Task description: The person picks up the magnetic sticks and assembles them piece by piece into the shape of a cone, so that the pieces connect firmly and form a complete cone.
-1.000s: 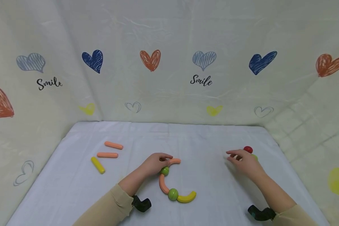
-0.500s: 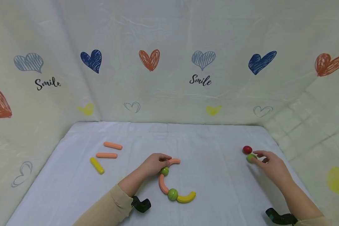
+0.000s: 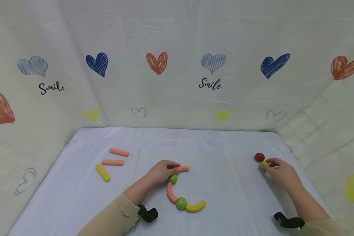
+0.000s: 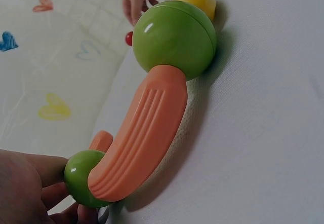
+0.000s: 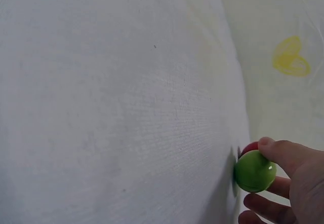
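A curved chain of toy pieces lies on the white cloth: an orange curved rod (image 3: pixel 184 168), a green ball (image 3: pixel 172 178), a ribbed orange curved rod (image 4: pixel 139 138), a larger-looking green ball (image 4: pixel 174 39) and a yellow curved rod (image 3: pixel 195 206). At its far end my left hand (image 3: pixel 164 171) holds the chain, thumb and fingers about the upper green ball and rod. Off to the right, my right hand (image 3: pixel 283 173) pinches a separate green ball (image 5: pixel 255 171) between thumb and fingers. Just beyond that ball sits a red ball (image 3: pixel 259 157), partly hidden in the right wrist view.
Two straight orange rods (image 3: pixel 112 162) and a straight yellow rod (image 3: pixel 102 172) lie at the left of the table. A pale curtain (image 3: pixel 177 98) printed with hearts stands around the table's back and sides. Each wrist wears a black device (image 3: pixel 147 213).
My right hand has moved right, from in front of the red ball to the green ball beside it, and has taken hold of that ball. My left hand stays on the chain.
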The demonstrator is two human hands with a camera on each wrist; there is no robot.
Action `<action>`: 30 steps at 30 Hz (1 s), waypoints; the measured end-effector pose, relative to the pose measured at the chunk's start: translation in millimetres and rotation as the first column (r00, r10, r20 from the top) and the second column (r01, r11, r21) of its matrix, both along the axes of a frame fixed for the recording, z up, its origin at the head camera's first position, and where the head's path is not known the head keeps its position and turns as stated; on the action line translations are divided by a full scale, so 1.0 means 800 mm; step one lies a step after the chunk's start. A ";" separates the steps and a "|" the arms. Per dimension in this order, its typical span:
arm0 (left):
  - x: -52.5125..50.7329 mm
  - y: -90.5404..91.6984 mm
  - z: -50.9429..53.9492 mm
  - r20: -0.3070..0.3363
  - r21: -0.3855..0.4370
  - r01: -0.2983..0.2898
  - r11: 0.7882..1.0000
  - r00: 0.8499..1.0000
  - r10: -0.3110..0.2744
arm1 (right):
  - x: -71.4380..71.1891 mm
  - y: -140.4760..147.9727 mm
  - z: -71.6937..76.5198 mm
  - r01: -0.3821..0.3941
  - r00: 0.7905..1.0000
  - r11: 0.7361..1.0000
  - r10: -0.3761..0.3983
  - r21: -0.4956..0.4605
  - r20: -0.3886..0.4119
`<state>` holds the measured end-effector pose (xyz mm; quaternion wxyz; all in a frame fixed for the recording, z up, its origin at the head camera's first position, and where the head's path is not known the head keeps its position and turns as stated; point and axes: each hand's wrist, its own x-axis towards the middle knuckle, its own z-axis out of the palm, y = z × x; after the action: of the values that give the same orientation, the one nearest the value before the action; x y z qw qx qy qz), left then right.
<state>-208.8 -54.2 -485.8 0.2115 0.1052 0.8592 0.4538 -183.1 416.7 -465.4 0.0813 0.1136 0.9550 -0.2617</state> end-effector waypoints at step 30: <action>0.000 0.000 -0.003 0.007 -0.004 -0.010 1.000 1.000 0.010 | 0.027 0.014 0.000 -0.093 0.995 0.996 0.093 0.002 -0.040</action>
<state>-208.5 -54.0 -488.4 0.2127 0.0987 0.8599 0.4534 -161.4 427.8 -465.7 0.0742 0.0640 0.9607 -0.2598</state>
